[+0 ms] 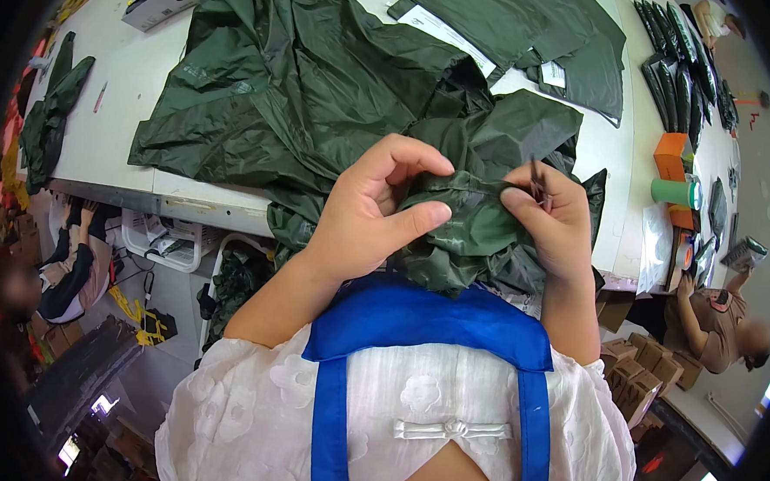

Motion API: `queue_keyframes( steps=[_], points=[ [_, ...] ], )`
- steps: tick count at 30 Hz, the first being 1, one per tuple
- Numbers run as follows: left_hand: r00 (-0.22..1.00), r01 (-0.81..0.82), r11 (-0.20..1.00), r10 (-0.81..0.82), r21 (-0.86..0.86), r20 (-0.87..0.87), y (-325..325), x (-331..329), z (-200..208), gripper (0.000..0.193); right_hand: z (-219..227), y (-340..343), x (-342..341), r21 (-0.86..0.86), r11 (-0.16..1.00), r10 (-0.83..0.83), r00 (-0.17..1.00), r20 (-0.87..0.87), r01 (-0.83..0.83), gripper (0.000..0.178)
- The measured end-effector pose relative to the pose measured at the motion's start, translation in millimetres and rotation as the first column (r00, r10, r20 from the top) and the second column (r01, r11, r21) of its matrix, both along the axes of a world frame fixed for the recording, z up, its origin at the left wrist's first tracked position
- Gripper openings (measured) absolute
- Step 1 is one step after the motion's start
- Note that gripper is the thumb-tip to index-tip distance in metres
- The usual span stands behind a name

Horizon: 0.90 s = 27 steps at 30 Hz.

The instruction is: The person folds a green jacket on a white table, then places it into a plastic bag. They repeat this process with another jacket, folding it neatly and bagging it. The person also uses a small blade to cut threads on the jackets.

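A crumpled dark green garment (466, 206) of thin, shiny fabric is bunched up in front of me at the table's near edge. My left hand (378, 197) is curved round its left side, thumb and index finger apart with cloth between them; the other fingers are partly hidden. My right hand (553, 210) pinches the garment's seam between thumb and index finger. Tucked in that same hand is a small dark pointed tool (537, 180), apparently thread snips, mostly covered by the fingers. More of the green fabric (299, 88) spreads over the table to the left and beyond.
Flat green garments with white labels (495, 21) lie at the far right. A dark green piece (52, 119) and a thin pen-like item (100, 97) are at left. White baskets (172, 239) stand below the table edge. Black packages (676, 60) and a green roll (674, 192) sit right, near other people.
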<state>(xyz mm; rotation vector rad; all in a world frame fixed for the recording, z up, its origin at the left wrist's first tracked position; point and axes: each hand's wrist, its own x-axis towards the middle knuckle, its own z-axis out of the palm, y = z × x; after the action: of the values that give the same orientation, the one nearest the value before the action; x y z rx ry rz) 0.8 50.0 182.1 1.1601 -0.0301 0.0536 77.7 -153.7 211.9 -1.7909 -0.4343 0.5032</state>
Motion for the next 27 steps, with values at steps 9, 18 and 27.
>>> queue_keyframes(
  steps=[9, 18, 27],
  points=[
    [0.996, 0.023, 0.997, -0.017, 0.077, -0.089, -7, 0, 1, 0.025, 9, 24, -12, -0.105, 0.994, 0.094, 0.690, 0.718, -0.027, 0.022],
    [1.000, -0.009, 0.928, 0.008, 0.372, 0.006, -4, -2, -7, 0.015, 6, 19, -11, 0.162, 0.987, -0.021, 0.991, 0.131, -0.001, 0.025],
    [0.992, 0.078, 0.991, -0.066, 0.113, -0.103, -3, 1, -5, 0.012, -6, -4, 1, -0.140, 0.990, 0.101, 0.770, 0.630, -0.016, 0.040]
  ],
)
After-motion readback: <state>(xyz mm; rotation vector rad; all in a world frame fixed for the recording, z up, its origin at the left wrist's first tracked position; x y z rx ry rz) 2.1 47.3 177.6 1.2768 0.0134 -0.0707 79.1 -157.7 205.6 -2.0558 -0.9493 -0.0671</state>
